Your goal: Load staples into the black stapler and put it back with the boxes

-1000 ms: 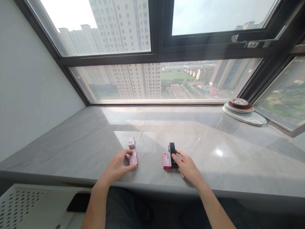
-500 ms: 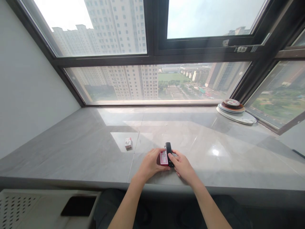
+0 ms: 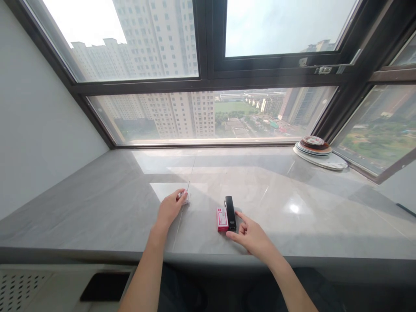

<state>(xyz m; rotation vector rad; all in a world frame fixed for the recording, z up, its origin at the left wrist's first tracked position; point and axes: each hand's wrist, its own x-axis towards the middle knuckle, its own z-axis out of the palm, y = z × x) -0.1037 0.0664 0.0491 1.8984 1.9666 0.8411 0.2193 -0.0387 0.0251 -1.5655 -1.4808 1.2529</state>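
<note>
My left hand (image 3: 169,211) is closed around a small white box (image 3: 185,199), mostly covered by the fingers, over the left part of the counter. A black stapler (image 3: 230,213) lies lengthwise on the stone surface, pointing away from me. Along its left side, close against it, sits a red-and-white box (image 3: 222,219) with a printed label. Beside the stapler's near right end is my right hand (image 3: 253,237), its thumb and index finger apart. The thumb tip is at the near end and the index tip at the right side; whether they touch is unclear.
A stack of plates (image 3: 314,151) stands in the far right corner of the grey stone counter (image 3: 104,203), by the window frame (image 3: 201,86). A thin dark object (image 3: 406,210) lies at the right edge. Below the counter on the left is a pale perforated surface (image 3: 39,286).
My left hand has left the red-and-white box and moved left onto the small white box. My right thumb has come off the stapler's top to its near end.
</note>
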